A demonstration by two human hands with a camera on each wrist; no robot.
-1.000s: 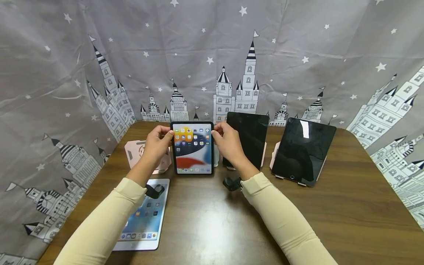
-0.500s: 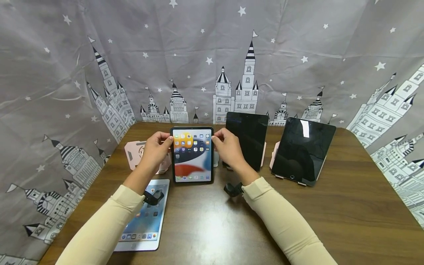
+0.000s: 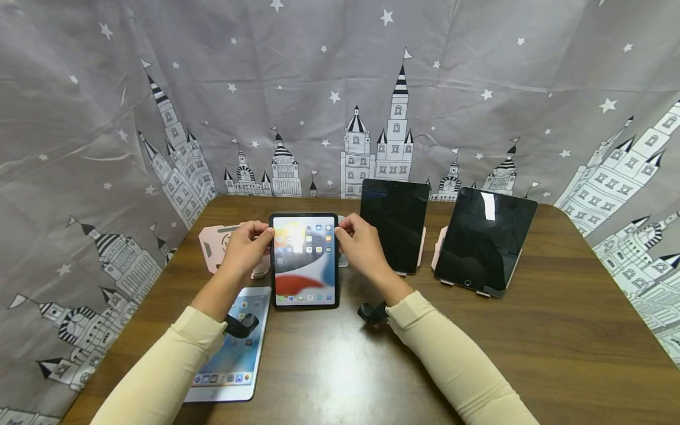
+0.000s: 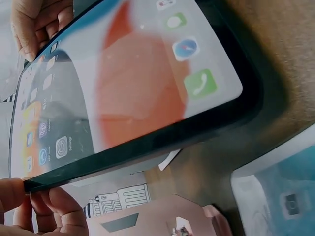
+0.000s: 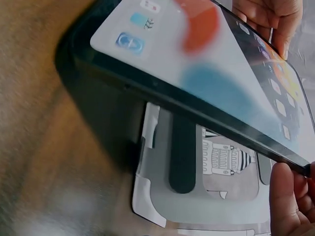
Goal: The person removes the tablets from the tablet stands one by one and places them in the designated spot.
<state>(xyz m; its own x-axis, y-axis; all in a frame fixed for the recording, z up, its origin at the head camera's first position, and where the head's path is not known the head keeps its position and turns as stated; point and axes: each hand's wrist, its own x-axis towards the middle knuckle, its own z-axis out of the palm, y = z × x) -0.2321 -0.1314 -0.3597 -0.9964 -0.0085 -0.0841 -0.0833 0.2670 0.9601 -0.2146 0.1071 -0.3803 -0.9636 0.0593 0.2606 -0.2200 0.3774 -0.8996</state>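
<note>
Both hands pinched the lit tablet (image 3: 304,260) by its top corners, left hand (image 3: 245,248) and right hand (image 3: 361,245); its bottom edge met the tabletop (image 3: 478,348), top tilted up. Seemingly half-laid; white stand (image 5: 197,196) sat behind, unused.

Backdrop: a grey fabric curtain (image 3: 340,88) is hung behind and around both sides of the table, creased and folded in places.
Print: white stars are scattered over the upper cloth; black-and-white castles with striped towers and small flags are lined up along the lower part.
Furniture: a dark brown wooden table (image 3: 558,330) with visible grain and rounded far corners is set close against the curtain.
Light: a soft sheen is cast on the tabletop near its front middle; no lamp or window is seen.
Floor: hidden from view.
</note>
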